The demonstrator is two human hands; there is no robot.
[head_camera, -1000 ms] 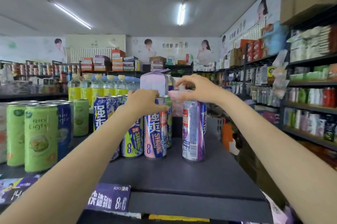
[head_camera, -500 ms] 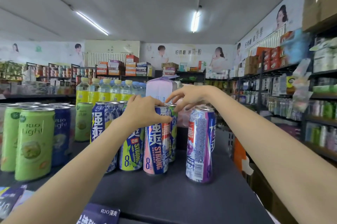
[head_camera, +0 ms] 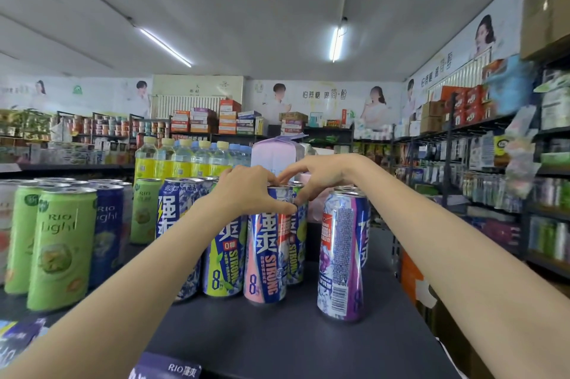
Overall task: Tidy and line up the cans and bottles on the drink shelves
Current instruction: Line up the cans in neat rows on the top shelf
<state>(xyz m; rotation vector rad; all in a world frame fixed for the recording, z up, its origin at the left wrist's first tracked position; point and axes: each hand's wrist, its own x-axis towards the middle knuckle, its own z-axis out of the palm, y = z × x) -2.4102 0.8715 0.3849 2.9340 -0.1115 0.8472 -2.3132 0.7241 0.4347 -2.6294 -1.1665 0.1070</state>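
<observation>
A tall pink-and-blue can (head_camera: pixel 264 258) stands near the front of the dark shelf (head_camera: pixel 277 338), and my left hand (head_camera: pixel 246 195) grips its top from the left. Right behind it is a lime-and-blue can (head_camera: pixel 297 243); my right hand (head_camera: pixel 320 173) comes over from the right with fingertips and thumb pinched on its rim. Standing alone to the right is a purple can (head_camera: pixel 342 255), with nothing touching it. Left of the pink can are a lime can (head_camera: pixel 223 264) and a blue can (head_camera: pixel 172 212), partly hidden by my left arm.
Green cans (head_camera: pixel 61 243) and dark blue cans (head_camera: pixel 108 230) crowd the shelf's left end. Yellow-capped bottles (head_camera: pixel 182 159) and a lilac carton (head_camera: pixel 274 153) stand at the back. The shelf ends just right of the purple can, over an aisle with stocked racks (head_camera: pixel 493 181).
My right hand has let go of the purple can and moved left onto the can tops beside my left hand. The view has moved closer and tilted up.
</observation>
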